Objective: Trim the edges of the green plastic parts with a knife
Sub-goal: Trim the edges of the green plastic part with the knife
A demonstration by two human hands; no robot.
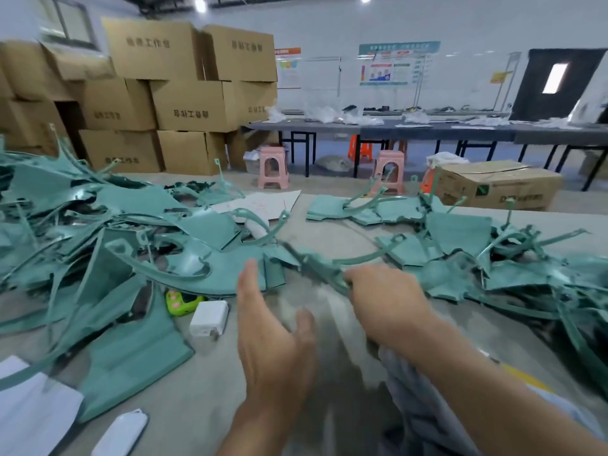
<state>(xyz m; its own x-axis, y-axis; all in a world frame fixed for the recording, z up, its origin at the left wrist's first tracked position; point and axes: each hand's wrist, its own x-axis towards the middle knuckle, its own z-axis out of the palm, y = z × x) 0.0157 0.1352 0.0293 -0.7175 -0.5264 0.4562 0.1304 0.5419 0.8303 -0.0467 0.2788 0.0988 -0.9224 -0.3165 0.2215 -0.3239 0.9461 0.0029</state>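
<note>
Right hand (385, 294): fingers curled round a blurred, thin green plastic strip part (324, 269), held above the grey worktable (210, 383). Left hand (273, 337): fingers straight, spread, empty, just beside. Heaps of green plastic parts (108, 245) left and right. White charger block (209, 319) near the left heap.

Dark printed characters stand on the sides of the stacked cardboard boxes (184, 93), but they look mirrored and too blurred to read. The posters (396, 62) on the far wall carry coloured headings and charts, illegible from here. The low carton (496, 187) beside the pink stools bears dark print, also unreadable.
</note>
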